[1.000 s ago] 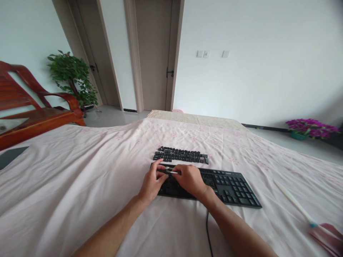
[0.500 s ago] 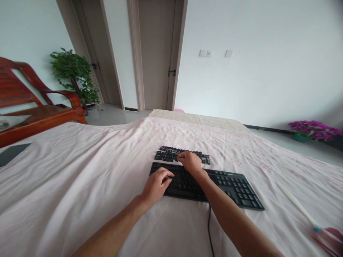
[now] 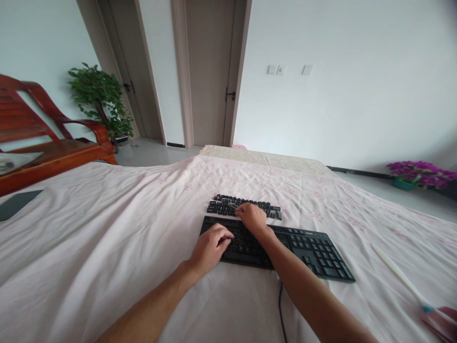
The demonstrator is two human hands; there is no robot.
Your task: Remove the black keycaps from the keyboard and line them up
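Observation:
My left hand rests at the left part of a black keyboard, fingertips and thumb drawn together. Whatever sits between them, if anything, is hidden. Several key sockets beside it show no keycaps. Reaching over the keyboard's back edge, my right hand is closed in a pinch at the loose black keycaps, which lie in rows on the cloth behind the keyboard. A thin metallic tool sticks out from its fingertips to the left; its exact kind is too small to make out.
A pink flowered cloth covers the table, with wrinkles on the left. The keyboard cable runs toward me. A pale-handled brush lies at the right, a dark flat object at the left edge. A wooden bench stands beyond.
My right hand has shifted very slightly left over the loose keycaps, the thin tool with it. My left hand stays at the same part of the keyboard. The view has moved a little.

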